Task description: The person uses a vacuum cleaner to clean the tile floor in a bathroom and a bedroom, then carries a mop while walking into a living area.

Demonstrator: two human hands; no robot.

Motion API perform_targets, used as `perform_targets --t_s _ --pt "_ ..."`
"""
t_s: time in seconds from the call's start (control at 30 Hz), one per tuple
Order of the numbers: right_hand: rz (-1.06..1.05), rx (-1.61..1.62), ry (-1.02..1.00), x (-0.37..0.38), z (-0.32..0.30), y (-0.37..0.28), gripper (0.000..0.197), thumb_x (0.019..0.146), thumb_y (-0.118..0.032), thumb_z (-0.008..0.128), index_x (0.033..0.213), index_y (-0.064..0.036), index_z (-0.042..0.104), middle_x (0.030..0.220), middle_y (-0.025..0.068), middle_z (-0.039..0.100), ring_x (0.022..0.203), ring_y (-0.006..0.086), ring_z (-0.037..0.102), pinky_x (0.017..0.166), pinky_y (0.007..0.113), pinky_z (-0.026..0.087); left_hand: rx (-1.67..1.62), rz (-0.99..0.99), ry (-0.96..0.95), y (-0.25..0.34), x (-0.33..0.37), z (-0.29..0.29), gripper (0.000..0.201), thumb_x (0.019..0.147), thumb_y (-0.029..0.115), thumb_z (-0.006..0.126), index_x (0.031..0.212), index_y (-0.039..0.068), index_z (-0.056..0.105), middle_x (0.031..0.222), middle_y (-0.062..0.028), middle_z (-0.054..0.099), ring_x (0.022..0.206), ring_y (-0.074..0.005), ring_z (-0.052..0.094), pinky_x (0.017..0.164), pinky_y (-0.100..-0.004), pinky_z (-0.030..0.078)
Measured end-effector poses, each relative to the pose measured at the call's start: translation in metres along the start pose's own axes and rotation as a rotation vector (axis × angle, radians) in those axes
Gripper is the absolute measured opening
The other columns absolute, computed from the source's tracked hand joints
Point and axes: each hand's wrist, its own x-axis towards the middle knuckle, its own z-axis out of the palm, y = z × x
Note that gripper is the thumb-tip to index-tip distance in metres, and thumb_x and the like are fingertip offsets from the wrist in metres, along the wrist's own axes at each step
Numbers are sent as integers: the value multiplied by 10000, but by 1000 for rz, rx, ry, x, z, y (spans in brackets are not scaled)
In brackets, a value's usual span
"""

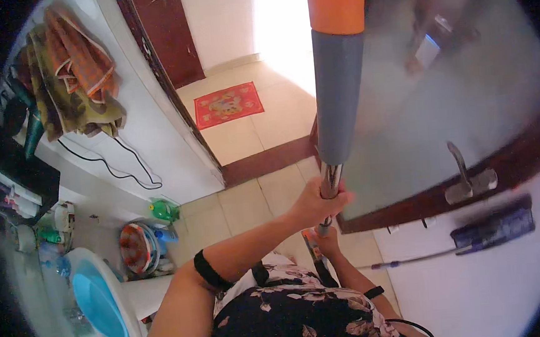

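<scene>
The fingers of the left hand (317, 201) are wrapped closed around the shiny metal shaft of a long pole (334, 101), just below its grey sleeve and orange upper section. The right hand (328, 239) is closed around the same shaft lower down, just beneath the left hand and partly hidden by it; its fingers cannot be seen in full. A black band is worn on each forearm.

The pole is held near-upright in front of the body, its grey and orange part rising close to the camera and out of the top edge. Its lower end is hidden behind the hands and a floral-patterned garment (292, 311), so the head of the tool cannot be identified.

Surroundings are recorded as follows. A frosted glass door with a dark wooden frame and a metal lever handle (465, 177) stands at right. A flat mop with a dark blue head (493, 228) leans against the white wall (479, 291) at near right. Beige floor tiles (247, 201) run to a red patterned mat (228, 104) at the far side. At left, towels (72, 76) hang over a white appliance, and a blue basin (98, 302) sits near left.

For good control, both grips are judged best kept firm and spaced apart on the shaft, and the pole kept clear of the glass door.
</scene>
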Motion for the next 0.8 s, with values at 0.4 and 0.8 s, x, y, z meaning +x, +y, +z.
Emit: perform_targets --t_s 0.4,0.8 --pt "103 66 44 229 33 -26 245 679 -110 638 575 -41 428 517 3 428 493 101 394 474 283 342 166 68 33 44 169 -160 216 790 183 604 668 58 478 535 36 449 493 -40 430 451 -218 351" --pt "75 95 118 430 38 -64 222 683 -86 621 568 -49 436 513 -17 430 487 87 409 465 282 347 69 5 -4 102 338 -281 146 772 142 609 764 42 503 601 11 482 529 -64 457 486 -229 388"
